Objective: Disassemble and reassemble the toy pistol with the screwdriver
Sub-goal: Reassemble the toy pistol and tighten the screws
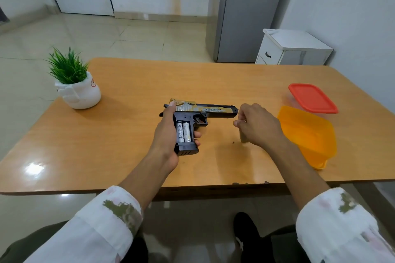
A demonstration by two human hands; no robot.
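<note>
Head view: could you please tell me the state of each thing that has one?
Toy pistol: battery compartment open, two batteries showing.
Left hand: grips its handle.
Right hand: fingers curled, contents unclear.
Orange container: open.
Red lid: off, on the table.

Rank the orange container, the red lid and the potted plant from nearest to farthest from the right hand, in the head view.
1. Orange container, just to the right of the right hand.
2. Red lid, behind the container, farther right.
3. Potted plant, far across on the left.
</note>
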